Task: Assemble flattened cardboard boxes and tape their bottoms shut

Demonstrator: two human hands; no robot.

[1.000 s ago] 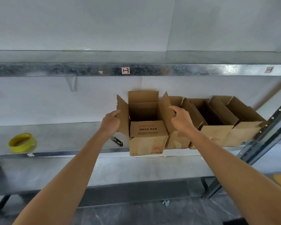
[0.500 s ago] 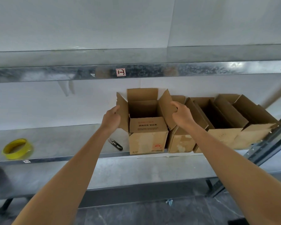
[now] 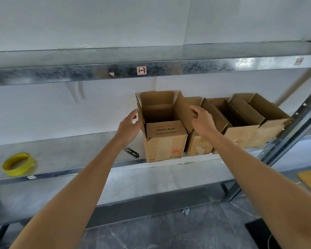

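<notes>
Cardboard box [image 3: 164, 141]: assembled, upright, top flaps raised, printed front panel facing the camera. It stands at the front edge of the middle shelf [image 3: 70, 150], centre of the frame.

Left hand [image 3: 128, 125]: just beside the box's left flap, fingers curved toward its outer face. Whether the grip closes on the flap cannot be told.

Right hand [image 3: 202, 121]: fingers curled over the edge of the right flap, grip clamped on it.

Further open boxes [image 3: 241, 130]: a row on the same shelf, right of centre, the nearest just beside the held box, the last near the steel upright [image 3: 294, 126] at the right edge.

Yellow tape roll [image 3: 17, 164]: lying flat on the shelf, left edge of the frame, well apart from the boxes.

Small black tool [image 3: 132, 152]: on the shelf just left of the box, partly hidden by the left forearm; kind unclear.

Label [image 3: 141, 70]: marked "1-3", on the front lip of the upper shelf [image 3: 61, 74], above the box.
</notes>
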